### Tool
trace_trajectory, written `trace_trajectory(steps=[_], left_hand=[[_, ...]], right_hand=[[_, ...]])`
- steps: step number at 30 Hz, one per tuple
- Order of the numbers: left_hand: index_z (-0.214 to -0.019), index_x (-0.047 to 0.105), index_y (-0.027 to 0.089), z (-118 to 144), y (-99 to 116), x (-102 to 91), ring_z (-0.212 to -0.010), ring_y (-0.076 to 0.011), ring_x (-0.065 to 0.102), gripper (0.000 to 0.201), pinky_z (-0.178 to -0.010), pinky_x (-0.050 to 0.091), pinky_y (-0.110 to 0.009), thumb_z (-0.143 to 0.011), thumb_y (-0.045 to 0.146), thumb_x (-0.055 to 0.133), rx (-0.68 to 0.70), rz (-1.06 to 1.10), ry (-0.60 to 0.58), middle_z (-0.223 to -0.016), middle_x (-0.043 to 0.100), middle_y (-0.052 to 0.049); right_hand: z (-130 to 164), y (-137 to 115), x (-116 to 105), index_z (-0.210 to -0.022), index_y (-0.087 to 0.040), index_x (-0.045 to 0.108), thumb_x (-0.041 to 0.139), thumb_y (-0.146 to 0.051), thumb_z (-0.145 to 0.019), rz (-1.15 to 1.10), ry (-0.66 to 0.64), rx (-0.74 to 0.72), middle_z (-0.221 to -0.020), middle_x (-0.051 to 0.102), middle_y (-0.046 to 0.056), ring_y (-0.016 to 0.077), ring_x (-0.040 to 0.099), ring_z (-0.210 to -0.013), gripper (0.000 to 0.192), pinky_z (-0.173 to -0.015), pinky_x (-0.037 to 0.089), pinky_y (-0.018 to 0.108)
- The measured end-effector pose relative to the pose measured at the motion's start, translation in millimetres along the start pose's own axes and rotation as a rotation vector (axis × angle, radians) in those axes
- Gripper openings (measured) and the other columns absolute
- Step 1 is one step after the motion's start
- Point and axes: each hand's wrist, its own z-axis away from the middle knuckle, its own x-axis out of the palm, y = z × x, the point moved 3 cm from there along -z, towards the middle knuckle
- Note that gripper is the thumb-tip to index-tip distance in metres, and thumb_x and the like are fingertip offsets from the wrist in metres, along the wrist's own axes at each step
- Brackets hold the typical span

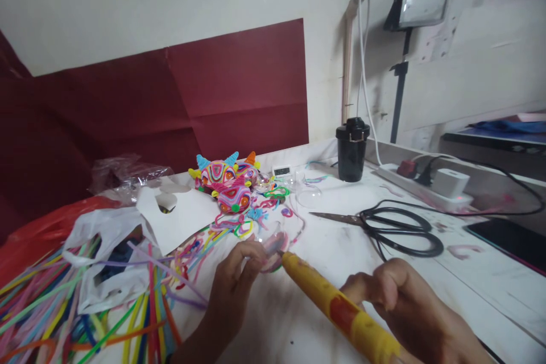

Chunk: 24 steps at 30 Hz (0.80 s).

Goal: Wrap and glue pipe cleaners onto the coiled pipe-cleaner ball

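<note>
My left hand (239, 273) pinches a small clear plastic dome (273, 243) by its left side, with pink and green strands along its lower edge. In my right hand (396, 301) is a long yellow tool (318, 287) with a red patch on its barrel and a dark narrow tip. That tip is at the dome's right edge; whether they touch I cannot tell. Just behind lie colourful animal heads (232, 196) made of fuzzy stems, with horns and orange eyes. Loose bits of coloured stem (245, 227) surround them.
Black-handled scissors (396, 230) lie on the right, before a power strip (426, 187) and a phone (509, 244). A black cup (352, 151) stands at the back. Many fuzzy stems (46, 318), a white plastic bag (111, 261) and cut white card (181, 216) cover the left.
</note>
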Motion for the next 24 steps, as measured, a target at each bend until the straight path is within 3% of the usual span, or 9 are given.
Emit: trace_trajectory(steps=[16,24], left_hand=[[-0.081,0.060,0.023,1.7,-2.6,-2.7,-0.088,-0.0158,0.059,0.016,-0.085,0.044,-0.026,-0.092,0.026,0.050,0.008,0.012,0.022,-0.081,0.063,0.000],[-0.076,0.061,0.021,-1.1,3.6,-1.7,-0.088,-0.0183,0.063,0.018,-0.084,0.048,-0.029,-0.090,0.029,0.053,0.008,-0.015,0.059,-0.082,0.068,-0.003]], right_hand=[[-0.5,0.0,-7.0,-0.091,-0.031,0.041,0.066,-0.047,-0.079,-0.022,0.034,0.000,-0.094,0.064,0.001,0.0190,0.062,-0.077,0.032,-0.064,0.053,0.028],[1.2,-1.6,-11.2,-0.089,-0.029,0.040,0.068,-0.047,-0.078,0.043,0.112,0.009,-0.091,0.064,0.002,0.0191,0.061,-0.077,0.035,-0.065,0.052,0.028]])
